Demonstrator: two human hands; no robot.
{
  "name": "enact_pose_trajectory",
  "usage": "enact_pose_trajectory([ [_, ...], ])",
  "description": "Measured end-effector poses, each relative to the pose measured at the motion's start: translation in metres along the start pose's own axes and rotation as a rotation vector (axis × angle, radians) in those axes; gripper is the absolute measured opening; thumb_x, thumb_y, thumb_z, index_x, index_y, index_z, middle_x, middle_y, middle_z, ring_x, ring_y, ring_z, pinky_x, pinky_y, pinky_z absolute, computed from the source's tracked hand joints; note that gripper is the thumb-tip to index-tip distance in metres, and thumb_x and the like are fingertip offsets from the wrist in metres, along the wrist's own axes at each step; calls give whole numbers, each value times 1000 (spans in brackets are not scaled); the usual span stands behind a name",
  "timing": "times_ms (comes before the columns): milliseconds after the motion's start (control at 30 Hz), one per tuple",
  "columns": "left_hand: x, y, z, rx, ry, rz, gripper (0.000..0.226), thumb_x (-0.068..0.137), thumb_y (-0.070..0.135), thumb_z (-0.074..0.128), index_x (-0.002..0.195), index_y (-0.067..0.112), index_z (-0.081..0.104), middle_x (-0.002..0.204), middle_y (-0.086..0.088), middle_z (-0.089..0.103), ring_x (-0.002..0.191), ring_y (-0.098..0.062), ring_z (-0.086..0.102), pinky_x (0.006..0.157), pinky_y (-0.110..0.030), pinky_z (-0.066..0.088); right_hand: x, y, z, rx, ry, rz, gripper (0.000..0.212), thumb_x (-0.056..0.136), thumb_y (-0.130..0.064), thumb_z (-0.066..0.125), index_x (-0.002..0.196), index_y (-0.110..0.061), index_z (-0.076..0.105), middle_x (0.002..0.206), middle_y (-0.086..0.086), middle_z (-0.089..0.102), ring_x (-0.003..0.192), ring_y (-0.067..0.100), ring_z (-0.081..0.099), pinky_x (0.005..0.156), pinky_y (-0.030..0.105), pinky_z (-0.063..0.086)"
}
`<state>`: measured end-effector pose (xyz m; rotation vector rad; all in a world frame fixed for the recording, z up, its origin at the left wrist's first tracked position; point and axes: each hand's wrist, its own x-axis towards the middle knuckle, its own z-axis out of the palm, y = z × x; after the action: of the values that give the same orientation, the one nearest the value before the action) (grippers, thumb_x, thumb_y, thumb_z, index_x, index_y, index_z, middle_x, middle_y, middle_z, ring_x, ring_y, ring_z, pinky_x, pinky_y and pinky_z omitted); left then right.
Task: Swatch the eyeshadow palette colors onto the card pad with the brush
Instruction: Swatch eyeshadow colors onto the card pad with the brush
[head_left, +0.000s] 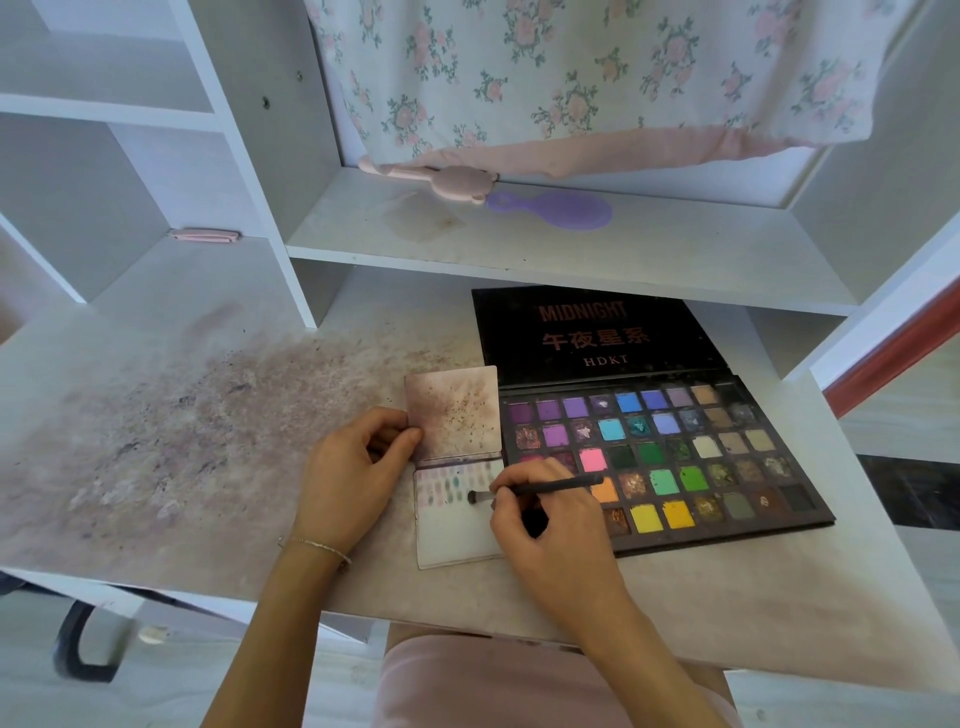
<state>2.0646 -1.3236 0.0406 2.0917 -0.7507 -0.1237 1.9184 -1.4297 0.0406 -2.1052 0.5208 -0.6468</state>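
Observation:
An open eyeshadow palette (727, 457) with several coloured pans lies on the desk to the right, its black lid propped up behind. Left of it lies the small card pad (447, 535), its stained cover page (453, 410) flipped up. Rows of small pastel swatches mark the top of the white page. My left hand (353, 478) pinches the cover's left edge between thumb and fingers. My right hand (545, 525) grips a thin black brush (545, 487), with its bristle tip on the page right of the swatches. The hand hides the pad's right edge and some pans.
The desk top (182, 415) is smeared with powder stains on the left. A shelf (519, 244) above the palette holds a purple hairbrush (563, 209) and a pink toy-like object (447, 179). A floral cloth (597, 78) hangs behind. A pink item (205, 235) lies on the left shelf.

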Motion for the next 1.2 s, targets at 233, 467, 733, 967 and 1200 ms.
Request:
enact_pose_trajectory([
  [233,0,1,-1,-4,-1,-1,9,83,14,63,85,22,66,70,20,59,69,11,56,60,0,38,-5,7,-23,386,344,46,18,83,-11,48,82,-26,57,75,-14,65,62,0,59,52,11,47],
  [467,1,-1,0,9,-8,-17,7,84,15,63,85,21,66,71,17,61,67,1,56,60,-3,39,-5,28,-59,223,386,123,41,89,-3,50,81,-42,57,84,-12,63,77,7,61,57,26,54],
  [733,-3,4,8,16,72,-46,12,84,15,63,83,27,62,69,20,59,67,3,55,58,-8,35,-8,58,-102,31,572,204,19,90,-7,50,94,-25,55,91,-10,59,92,7,59,58,9,51],
  [967,-4,3,7,12,61,-46,11,85,14,62,84,25,64,70,21,58,66,2,55,58,-8,34,-6,67,-101,-116,558,230,15,90,-12,48,95,-26,52,91,-5,57,85,-2,55,62,20,47],
  [1200,-4,4,8,12,71,-39,11,84,13,62,83,24,63,69,21,58,65,3,54,56,-6,34,-4,67,-101,-228,524,250,16,85,-9,53,88,-24,53,86,0,56,83,16,54,73,41,52],
])
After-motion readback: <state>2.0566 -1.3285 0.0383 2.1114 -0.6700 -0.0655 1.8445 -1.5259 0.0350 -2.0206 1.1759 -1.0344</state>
